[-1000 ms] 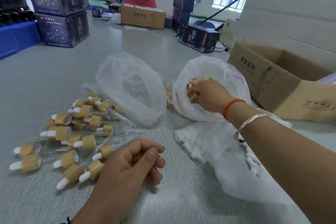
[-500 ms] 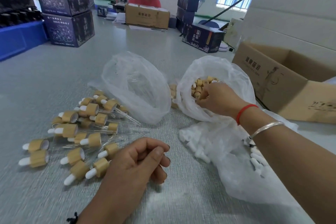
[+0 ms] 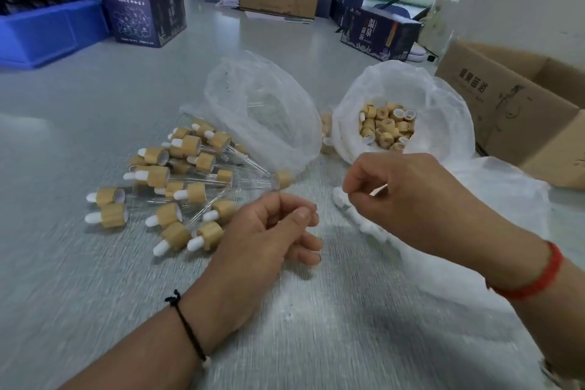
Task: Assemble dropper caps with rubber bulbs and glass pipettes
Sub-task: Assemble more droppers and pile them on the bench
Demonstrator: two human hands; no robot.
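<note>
Hands over the bench (image 3: pixel 79 310). Left hand (image 3: pixel 266 231) rests low on the surface with fingers loosely curled, thumb against the forefinger; whether it holds anything cannot be told. Right hand (image 3: pixel 402 196) hangs above the bench, fingers curled round a small tan piece, blurred and mostly hidden, probably a cap. Behind the right hand, an open plastic bag (image 3: pixel 443 111) holds loose caps (image 3: pixel 386 130), wood-coloured, some showing white liners. Beneath and to the right of that hand lies a flatter bag of white bulbs (image 3: pixel 354 215), a few showing at its near edge. To the left, a third bag (image 3: pixel 262 111), translucent, contains clear pipettes that are hard to make out. Finished droppers (image 3: pixel 164 180) lie in a loose heap on the bench, left of the left hand, bulbs pointing mostly leftward, glass stems toward the third bag. One cap (image 3: pixel 281 179) lies apart at the foot of that bag. Open carton (image 3: pixel 522 111) at far right.
</note>
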